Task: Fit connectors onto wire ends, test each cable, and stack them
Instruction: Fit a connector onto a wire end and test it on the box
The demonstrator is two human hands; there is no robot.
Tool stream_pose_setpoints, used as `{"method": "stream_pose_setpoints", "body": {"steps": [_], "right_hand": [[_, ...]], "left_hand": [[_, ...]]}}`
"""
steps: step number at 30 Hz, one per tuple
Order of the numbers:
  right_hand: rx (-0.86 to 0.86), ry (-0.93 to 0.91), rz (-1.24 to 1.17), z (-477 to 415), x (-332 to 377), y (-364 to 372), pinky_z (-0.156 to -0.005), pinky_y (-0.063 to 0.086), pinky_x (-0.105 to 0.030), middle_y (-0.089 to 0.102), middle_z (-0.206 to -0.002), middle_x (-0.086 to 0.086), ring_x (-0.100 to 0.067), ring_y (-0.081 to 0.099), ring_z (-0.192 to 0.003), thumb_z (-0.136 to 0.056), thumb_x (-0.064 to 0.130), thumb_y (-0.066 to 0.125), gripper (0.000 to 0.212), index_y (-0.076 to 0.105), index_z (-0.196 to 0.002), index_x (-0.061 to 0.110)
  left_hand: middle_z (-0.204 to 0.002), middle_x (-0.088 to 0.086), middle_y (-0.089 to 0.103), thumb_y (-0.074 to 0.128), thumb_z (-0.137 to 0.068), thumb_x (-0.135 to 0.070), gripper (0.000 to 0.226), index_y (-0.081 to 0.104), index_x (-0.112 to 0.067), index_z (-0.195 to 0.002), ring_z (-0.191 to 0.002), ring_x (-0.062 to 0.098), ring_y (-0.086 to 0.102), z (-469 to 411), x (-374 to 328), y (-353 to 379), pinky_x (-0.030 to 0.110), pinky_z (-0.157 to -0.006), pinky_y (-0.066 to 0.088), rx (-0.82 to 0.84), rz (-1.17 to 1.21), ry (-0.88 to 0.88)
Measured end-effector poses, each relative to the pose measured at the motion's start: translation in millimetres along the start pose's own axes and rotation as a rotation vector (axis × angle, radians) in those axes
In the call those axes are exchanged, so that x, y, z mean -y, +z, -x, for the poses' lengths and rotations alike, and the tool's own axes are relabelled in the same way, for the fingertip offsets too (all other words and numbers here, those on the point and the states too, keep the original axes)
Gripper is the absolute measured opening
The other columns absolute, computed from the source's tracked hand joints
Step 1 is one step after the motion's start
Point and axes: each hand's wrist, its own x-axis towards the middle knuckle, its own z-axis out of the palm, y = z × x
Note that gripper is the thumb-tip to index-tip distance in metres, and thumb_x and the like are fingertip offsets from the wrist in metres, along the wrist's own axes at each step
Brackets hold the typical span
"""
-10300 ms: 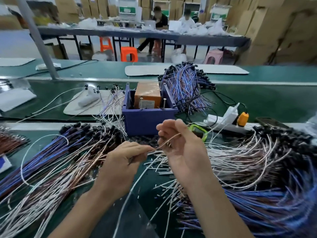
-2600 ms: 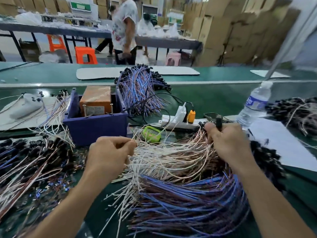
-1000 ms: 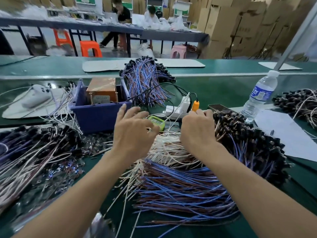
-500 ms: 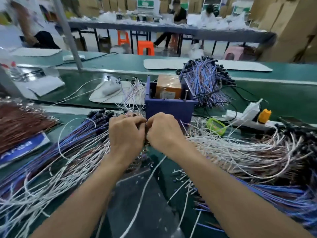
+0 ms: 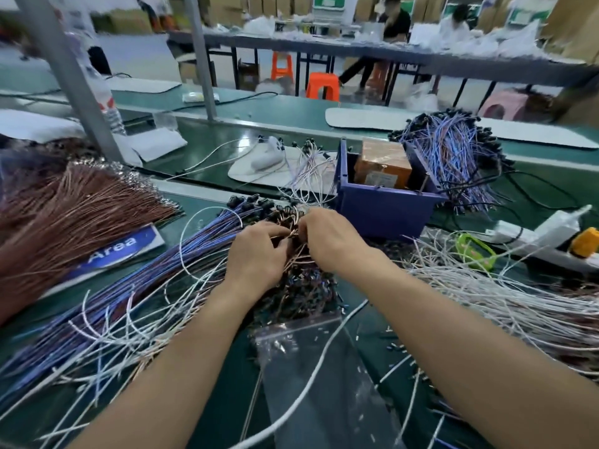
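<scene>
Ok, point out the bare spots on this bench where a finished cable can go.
Bare belt lies between the metal post and the long white pad, and, but for one stray wire, between the folded cloth and the small white mat. Around the left hand and right hand, wires cover everything.

Left hand [image 5: 256, 254] and right hand [image 5: 330, 241] side by side on the surface [image 5: 201, 150], pinching a wire [image 5: 291, 235] above the connector heap [image 5: 301, 293]. Behind: bin [image 5: 385, 212], box [image 5: 382, 166] inside. Left: cable stack [image 5: 146, 286]. Right: loose wires [image 5: 486, 303], power strip [image 5: 518, 231]. In front: bag [image 5: 324, 384].
</scene>
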Motion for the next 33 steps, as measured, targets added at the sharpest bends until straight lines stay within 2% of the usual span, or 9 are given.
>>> {"method": "stream_pose_setpoints", "body": {"steps": [6,9,12,15,17,19,22,27,33], "right_hand": [[-0.151,0.016,0.005,8.5,-3.8,-16.5,-0.067,0.039,-0.035,0.069,-0.088,-0.004,-0.030,0.061,-0.079,-0.091,0.004,0.057,0.023,0.064,-0.096,0.025],[-0.274,0.057,-0.070,19.9,-5.3,-39.4,-0.069,0.050,-0.038,0.070,-0.085,0.001,-0.026,0.064,-0.077,-0.097,0.016,0.057,0.016,0.062,-0.095,0.031],[-0.361,0.147,-0.345,41.2,-21.6,-68.4,-0.061,0.057,-0.029,0.072,-0.077,0.012,-0.007,0.066,-0.065,-0.092,0.021,0.071,0.012,0.072,-0.086,0.031],[-0.469,0.289,-0.994,69.2,-47.9,-88.4,-0.048,0.047,-0.020,0.072,-0.067,-0.001,-0.009,0.058,-0.050,-0.080,0.002,0.075,0.016,0.078,-0.076,0.018],[-0.382,0.308,-1.746,90.9,-63.3,-92.1,-0.054,0.054,-0.020,0.073,-0.080,-0.010,-0.015,0.067,-0.063,-0.079,-0.002,0.069,0.015,0.078,-0.081,0.010],[-0.338,0.234,-2.199,110.2,-77.4,-87.6,-0.064,0.058,-0.018,0.074,-0.101,-0.012,-0.018,0.072,-0.084,-0.084,0.006,0.066,0.014,0.077,-0.093,0.006],[-0.371,0.273,-2.161,122.5,-81.5,-73.8,-0.068,0.057,-0.022,0.073,-0.113,-0.013,-0.017,0.066,-0.086,-0.085,0.011,0.067,0.020,0.079,-0.100,0.007],[-0.487,0.503,-1.853,119.6,-79.7,-62.8,-0.063,0.051,-0.031,0.075,-0.089,-0.014,-0.021,0.063,-0.066,-0.099,0.031,0.055,0.036,0.075,-0.078,0.009],[-0.489,0.514,-2.087,122.8,-94.0,-66.1,-0.055,0.044,-0.030,0.028,-0.054,-0.002,-0.020,0.041,-0.051,-0.108,0.043,0.039,0.058,0.049,-0.059,0.014]], "left_hand": [[-0.098,0.002,0.078,0.052,-0.106,-0.035,0.028,0.075,-0.024,-0.119,-0.090,0.026,0.070,11.2,-13.7,-11.2,0.040,-0.080,0.052,-0.084,0.045,0.330],[-0.087,-0.009,0.077,0.054,-0.106,-0.027,0.030,0.068,-0.029,-0.132,-0.073,0.012,0.069,8.8,-29.3,-15.1,0.014,-0.060,0.048,-0.018,0.161,0.267],[-0.073,-0.013,0.075,0.069,-0.098,-0.026,0.019,0.075,-0.034,-0.114,-0.068,0.008,0.070,4.7,-40.5,-22.1,0.019,-0.060,0.052,0.043,0.459,0.091],[-0.071,0.000,0.075,0.075,-0.093,-0.021,0.011,0.082,-0.029,-0.095,-0.061,0.009,0.065,3.9,-48.8,-30.7,0.025,-0.064,0.050,0.161,0.825,0.018],[-0.068,0.007,0.071,0.073,-0.094,-0.017,0.013,0.084,-0.025,-0.091,-0.055,0.005,0.056,6.4,-57.0,-28.4,0.016,-0.057,0.043,0.223,0.926,0.034],[-0.060,0.000,0.063,0.070,-0.096,-0.012,0.019,0.083,-0.023,-0.089,-0.052,0.006,0.050,12.0,-66.5,-19.1,0.013,-0.050,0.037,0.244,0.915,0.060],[-0.056,-0.007,0.060,0.069,-0.097,-0.011,0.021,0.082,-0.025,-0.088,-0.052,0.010,0.045,24.8,-78.6,-1.1,0.018,-0.049,0.035,0.311,0.820,0.113],[-0.052,-0.012,0.055,0.070,-0.096,-0.013,0.020,0.082,-0.028,-0.090,-0.046,0.003,0.039,40.1,-88.8,19.7,0.012,-0.047,0.032,0.430,0.710,0.189],[-0.062,0.000,0.071,0.064,-0.097,-0.003,0.031,0.078,-0.023,-0.078,-0.052,0.015,0.051,37.1,-77.7,25.1,0.033,-0.053,0.043,0.360,0.708,0.011]]}}
